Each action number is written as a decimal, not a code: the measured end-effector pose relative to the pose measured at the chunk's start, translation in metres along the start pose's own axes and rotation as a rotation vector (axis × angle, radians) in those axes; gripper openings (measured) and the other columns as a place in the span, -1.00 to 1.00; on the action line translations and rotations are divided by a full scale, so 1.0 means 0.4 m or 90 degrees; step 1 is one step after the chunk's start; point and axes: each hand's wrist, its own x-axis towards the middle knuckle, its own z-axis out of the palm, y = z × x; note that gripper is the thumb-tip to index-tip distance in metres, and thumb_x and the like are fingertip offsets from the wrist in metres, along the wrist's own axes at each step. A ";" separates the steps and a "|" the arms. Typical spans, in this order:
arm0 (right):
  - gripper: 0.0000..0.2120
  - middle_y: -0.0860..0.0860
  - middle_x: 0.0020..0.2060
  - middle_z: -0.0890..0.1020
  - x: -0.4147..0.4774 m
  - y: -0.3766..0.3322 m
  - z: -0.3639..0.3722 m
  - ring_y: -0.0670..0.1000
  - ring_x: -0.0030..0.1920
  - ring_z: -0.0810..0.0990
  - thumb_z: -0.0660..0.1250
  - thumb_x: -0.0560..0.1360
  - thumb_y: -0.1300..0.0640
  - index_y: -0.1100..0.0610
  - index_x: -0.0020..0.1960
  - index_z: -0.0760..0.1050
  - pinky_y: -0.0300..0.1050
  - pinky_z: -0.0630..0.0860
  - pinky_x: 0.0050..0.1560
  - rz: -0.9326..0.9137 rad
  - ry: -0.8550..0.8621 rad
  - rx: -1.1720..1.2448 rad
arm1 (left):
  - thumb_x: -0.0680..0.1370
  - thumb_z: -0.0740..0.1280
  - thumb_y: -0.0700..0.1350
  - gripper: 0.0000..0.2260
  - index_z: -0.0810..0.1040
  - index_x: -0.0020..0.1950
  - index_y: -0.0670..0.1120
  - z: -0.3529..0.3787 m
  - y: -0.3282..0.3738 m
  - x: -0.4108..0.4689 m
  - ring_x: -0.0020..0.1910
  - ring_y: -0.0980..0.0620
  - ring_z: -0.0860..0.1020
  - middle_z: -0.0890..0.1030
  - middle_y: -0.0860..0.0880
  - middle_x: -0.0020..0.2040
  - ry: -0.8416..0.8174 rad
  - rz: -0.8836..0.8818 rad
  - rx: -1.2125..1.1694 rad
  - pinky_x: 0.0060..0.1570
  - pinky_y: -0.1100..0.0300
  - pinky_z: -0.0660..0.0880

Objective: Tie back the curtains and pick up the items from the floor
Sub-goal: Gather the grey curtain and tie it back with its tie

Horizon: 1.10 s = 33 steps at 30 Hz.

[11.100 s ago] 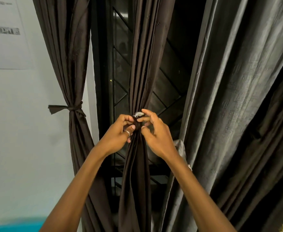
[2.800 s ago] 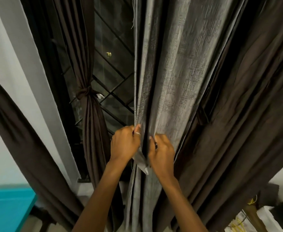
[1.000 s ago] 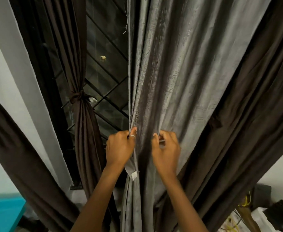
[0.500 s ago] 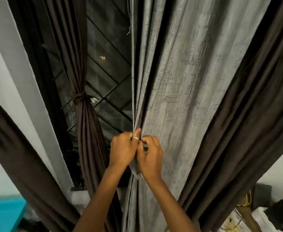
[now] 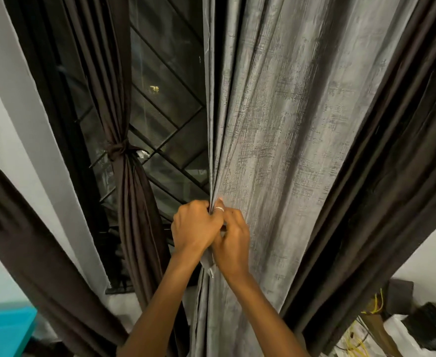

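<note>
A wide grey curtain [image 5: 284,130] hangs in front of me, its left edge bunched into folds. My left hand [image 5: 195,225] and my right hand [image 5: 233,243] press together at that bunched edge, both closed on the grey fabric. A short grey strip [image 5: 209,266] with a frayed end hangs below them. To the left, a dark brown curtain [image 5: 126,202] hangs tied with a knot [image 5: 117,149] at its middle. Another brown curtain [image 5: 31,243] slants across the lower left, and a third [image 5: 392,176] hangs on the right behind the grey one.
A dark window with a diagonal metal grille [image 5: 165,104] stands behind the curtains. A teal surface [image 5: 2,331] lies at the bottom left. Yellow cables [image 5: 358,338], white bags and a black box [image 5: 430,328] clutter the bottom right by the white wall.
Since a second ago my two hands came together on the bunched grey edge. The tied brown curtain on the left stays as it was.
</note>
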 end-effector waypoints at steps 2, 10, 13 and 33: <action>-0.91 -0.09 -0.09 0.52 0.000 0.000 -0.001 -0.12 -0.15 0.54 0.29 0.65 0.23 0.13 0.07 0.57 -0.14 0.54 -0.24 0.004 -0.008 -0.005 | 0.62 0.21 0.18 -0.54 0.39 -0.40 -0.05 0.005 0.002 -0.001 -0.21 -0.18 0.60 0.61 -0.09 -0.30 0.008 0.004 0.008 -0.26 0.05 0.49; -0.86 -0.10 -0.05 0.54 0.012 -0.006 -0.027 -0.19 -0.10 0.56 0.28 0.65 0.23 0.15 0.10 0.61 -0.32 0.54 -0.18 -0.031 -0.055 -0.013 | 0.66 0.16 0.14 -0.57 0.51 -0.27 -0.09 0.015 -0.006 0.011 -0.15 -0.16 0.60 0.62 -0.10 -0.21 0.002 0.026 0.038 -0.26 0.11 0.34; -0.80 -0.09 0.03 0.57 0.023 -0.007 -0.065 -0.18 -0.01 0.60 0.30 0.61 0.22 0.12 0.18 0.63 -0.39 0.53 -0.07 -0.025 -0.121 0.006 | 0.67 0.15 0.14 -0.56 0.55 -0.22 -0.12 0.015 -0.013 0.013 -0.13 -0.18 0.61 0.64 -0.12 -0.18 -0.006 0.030 0.036 -0.25 0.11 0.34; -0.29 0.13 0.36 0.47 0.283 0.103 -0.270 0.10 0.33 0.49 0.49 0.50 -0.08 0.21 0.48 0.28 -0.04 0.46 0.31 0.294 0.083 -0.133 | 0.67 0.20 0.09 -0.51 0.25 -0.44 -0.03 0.006 -0.025 0.004 -0.40 -0.06 0.42 0.39 0.00 -0.44 -0.029 0.058 0.019 -0.37 0.13 0.22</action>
